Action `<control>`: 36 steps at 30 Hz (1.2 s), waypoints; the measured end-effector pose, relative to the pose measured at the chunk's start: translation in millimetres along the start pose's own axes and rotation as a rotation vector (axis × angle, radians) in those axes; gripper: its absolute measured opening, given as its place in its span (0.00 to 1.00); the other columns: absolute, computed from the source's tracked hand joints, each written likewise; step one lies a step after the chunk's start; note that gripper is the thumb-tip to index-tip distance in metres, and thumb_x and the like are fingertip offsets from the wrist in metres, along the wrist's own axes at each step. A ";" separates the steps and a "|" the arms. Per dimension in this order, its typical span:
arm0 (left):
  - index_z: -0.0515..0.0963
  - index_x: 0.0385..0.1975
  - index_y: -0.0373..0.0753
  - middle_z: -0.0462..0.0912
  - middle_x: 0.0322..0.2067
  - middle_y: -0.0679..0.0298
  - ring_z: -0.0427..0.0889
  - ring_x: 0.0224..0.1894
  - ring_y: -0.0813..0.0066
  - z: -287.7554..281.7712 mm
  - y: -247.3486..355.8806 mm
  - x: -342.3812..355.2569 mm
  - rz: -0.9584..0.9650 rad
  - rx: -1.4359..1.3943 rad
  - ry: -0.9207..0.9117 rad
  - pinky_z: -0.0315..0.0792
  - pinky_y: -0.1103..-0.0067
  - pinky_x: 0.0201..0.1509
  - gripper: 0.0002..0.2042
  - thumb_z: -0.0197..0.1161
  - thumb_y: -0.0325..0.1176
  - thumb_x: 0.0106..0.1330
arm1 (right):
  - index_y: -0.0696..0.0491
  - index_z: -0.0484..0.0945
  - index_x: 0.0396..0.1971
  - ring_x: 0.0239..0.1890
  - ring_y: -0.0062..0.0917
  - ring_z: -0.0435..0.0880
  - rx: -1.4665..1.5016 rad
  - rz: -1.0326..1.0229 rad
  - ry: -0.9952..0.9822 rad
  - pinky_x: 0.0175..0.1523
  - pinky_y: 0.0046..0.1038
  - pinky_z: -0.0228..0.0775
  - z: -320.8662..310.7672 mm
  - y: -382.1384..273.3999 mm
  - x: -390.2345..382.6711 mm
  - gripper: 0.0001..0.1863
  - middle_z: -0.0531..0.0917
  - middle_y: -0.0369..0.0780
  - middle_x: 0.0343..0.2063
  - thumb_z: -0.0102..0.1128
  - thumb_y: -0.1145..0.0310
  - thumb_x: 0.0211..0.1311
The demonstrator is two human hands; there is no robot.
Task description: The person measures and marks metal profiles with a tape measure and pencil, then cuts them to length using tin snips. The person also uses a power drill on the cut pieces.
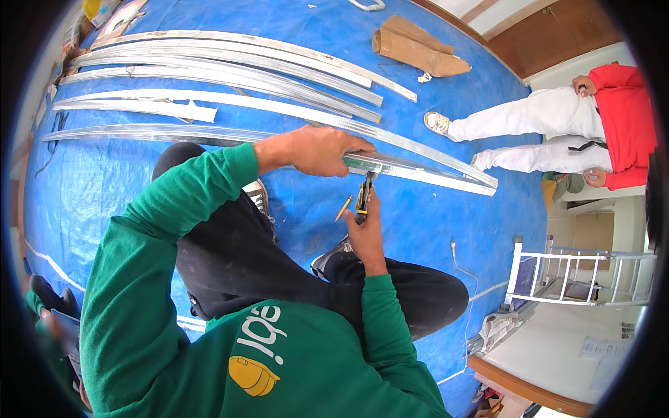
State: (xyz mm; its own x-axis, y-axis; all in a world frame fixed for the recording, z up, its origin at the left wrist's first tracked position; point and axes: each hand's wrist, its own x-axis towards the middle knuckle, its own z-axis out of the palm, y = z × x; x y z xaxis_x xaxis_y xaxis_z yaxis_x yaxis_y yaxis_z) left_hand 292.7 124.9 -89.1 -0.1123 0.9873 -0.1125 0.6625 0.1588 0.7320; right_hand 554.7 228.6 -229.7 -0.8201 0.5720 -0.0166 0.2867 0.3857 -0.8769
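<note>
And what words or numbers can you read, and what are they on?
Green long-sleeved sweatshirt: big white letters beside a yellow hard-hat picture; I won't copy them out.
White rectangular paper sheets, lower right: print too small to read.
Dark blue flat panel, right: any marks are too blurred to read.

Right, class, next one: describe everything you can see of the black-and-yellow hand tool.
The hand tool has a black handle with yellow parts and a dark, metallic-looking head. The person's right hand grips its lower end. It points away from the body, slightly tilted, its head at the near edge of the silvery metal strip. Finer details of the head are too small to tell.
</note>
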 end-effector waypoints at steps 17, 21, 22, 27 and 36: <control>0.72 0.80 0.48 0.81 0.72 0.50 0.83 0.70 0.47 -2.6 2.8 1.3 -0.057 -0.023 -0.093 0.77 0.62 0.73 0.40 0.72 0.32 0.63 | 0.59 0.50 0.86 0.67 0.47 0.75 -0.046 -0.003 0.126 0.68 0.41 0.76 3.2 -10.5 -4.9 0.48 0.64 0.56 0.71 0.68 0.75 0.73; 0.75 0.77 0.45 0.84 0.68 0.51 0.86 0.66 0.48 -4.0 2.6 2.0 -0.016 -0.047 -0.073 0.78 0.61 0.71 0.37 0.74 0.33 0.63 | 0.59 0.52 0.86 0.64 0.46 0.76 -0.525 -0.086 0.246 0.66 0.43 0.77 1.8 -7.4 -2.1 0.47 0.65 0.55 0.68 0.69 0.75 0.73; 0.75 0.76 0.44 0.85 0.66 0.50 0.86 0.65 0.49 -4.6 2.8 2.6 -0.028 -0.038 -0.080 0.78 0.61 0.70 0.37 0.74 0.34 0.63 | 0.59 0.53 0.85 0.63 0.46 0.76 -0.442 -0.079 0.227 0.65 0.43 0.77 1.1 -7.2 -0.8 0.47 0.66 0.55 0.66 0.69 0.74 0.73; 0.77 0.73 0.40 0.88 0.61 0.49 0.89 0.59 0.51 -4.5 4.2 3.0 -0.005 0.022 -0.041 0.80 0.62 0.65 0.35 0.76 0.34 0.63 | 0.57 0.53 0.86 0.58 0.44 0.76 -0.059 0.068 0.051 0.62 0.42 0.78 1.5 -8.6 -0.2 0.47 0.69 0.53 0.59 0.68 0.75 0.72; 0.79 0.68 0.33 0.89 0.55 0.44 0.91 0.55 0.49 -4.0 7.6 3.2 0.073 -0.079 0.015 0.82 0.62 0.61 0.31 0.78 0.37 0.65 | 0.55 0.51 0.87 0.59 0.40 0.75 0.024 0.049 0.082 0.62 0.37 0.77 13.3 -8.9 -4.5 0.50 0.67 0.50 0.60 0.65 0.80 0.68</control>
State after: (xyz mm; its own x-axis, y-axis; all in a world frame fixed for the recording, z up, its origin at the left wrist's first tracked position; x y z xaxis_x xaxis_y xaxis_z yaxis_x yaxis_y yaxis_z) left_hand 294.4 129.3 -81.2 -0.0771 0.9959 -0.0472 0.6092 0.0845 0.7885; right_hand 549.2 212.9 -228.2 -0.7620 0.6473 -0.0209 0.3126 0.3394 -0.8872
